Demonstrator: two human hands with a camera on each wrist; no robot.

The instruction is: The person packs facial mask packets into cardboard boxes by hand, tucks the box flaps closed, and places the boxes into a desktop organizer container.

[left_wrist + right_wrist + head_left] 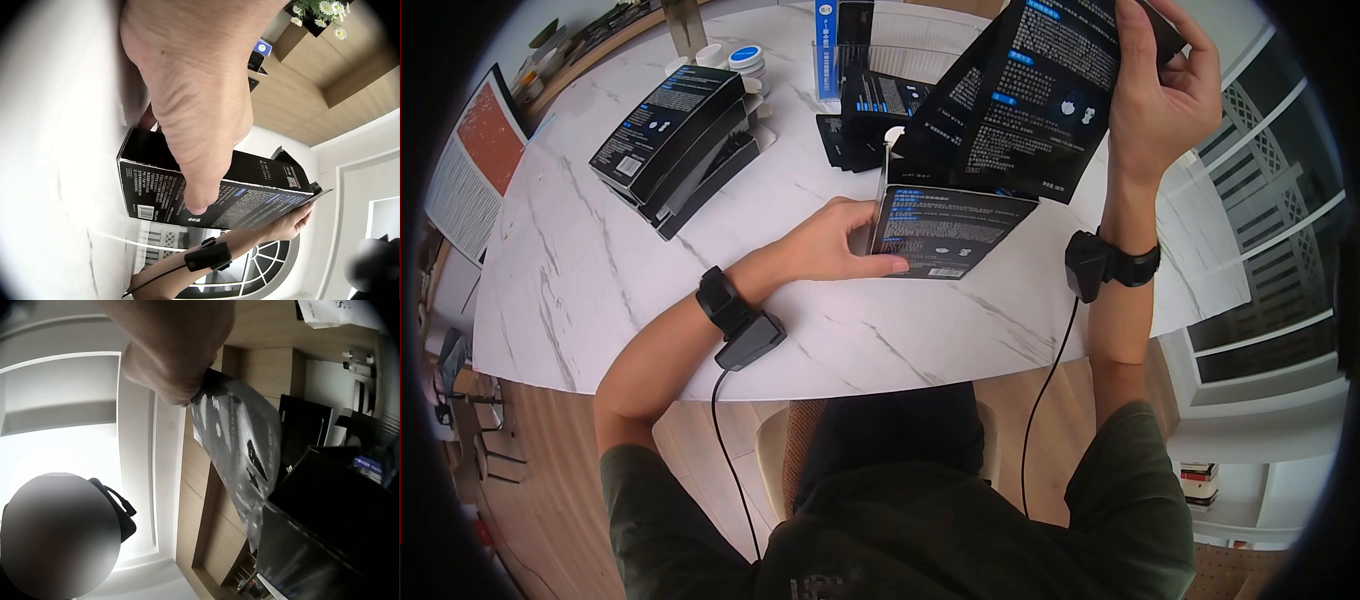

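Observation:
My left hand (830,240) grips a black printed box (955,225) by its side, the thumb lying across the printed face. This box stands on the white marbled table (820,330) with its top end open. Up at the right, my right hand (1165,95) holds black printed packets (1040,110) by their upper corner, fanned out over the box. Their lower ends overlap the box's opening in the head view. From the right wrist, one shiny packet (237,444) hangs from the fingers beside the dark open box (325,512).
Several black boxes (665,140) lie stacked at the left. White jars (746,60), one blue-lidded, stand behind them. A clear plastic bin (945,62), a blue box (827,50) and a pile of black packets (880,100) are at the back. Cables hang from both wrist cameras.

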